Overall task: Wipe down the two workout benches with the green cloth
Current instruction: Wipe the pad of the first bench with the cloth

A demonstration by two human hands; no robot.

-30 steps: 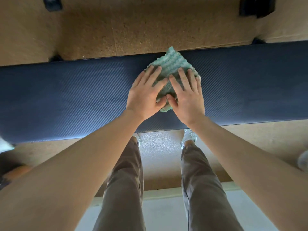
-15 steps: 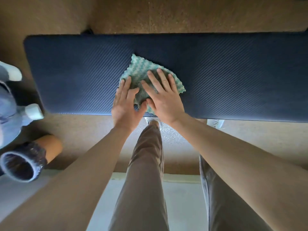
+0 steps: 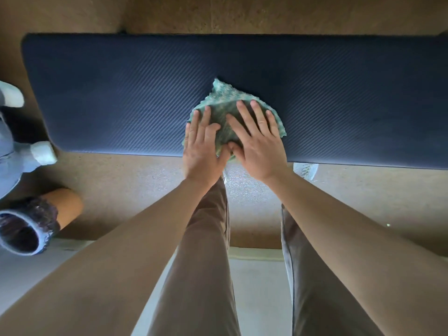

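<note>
Cloth [image 3: 232, 110] slid back right along worktop [image 3: 121, 93] vs half a sec ago. I've got left hand [image 3: 202, 151] & right hand [image 3: 258, 146] flat, open, pressing it near mid-bench, near edge. Left end looks covered; right stretch prob next.

Single head view, looking steeply down, close over bench [image 3: 121, 93].

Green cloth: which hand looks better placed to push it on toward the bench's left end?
Probably the right hand. It lies flat across most of the green cloth, on the side away from the unwiped left stretch of the bench; the left hand covers only its near-left edge.
</note>
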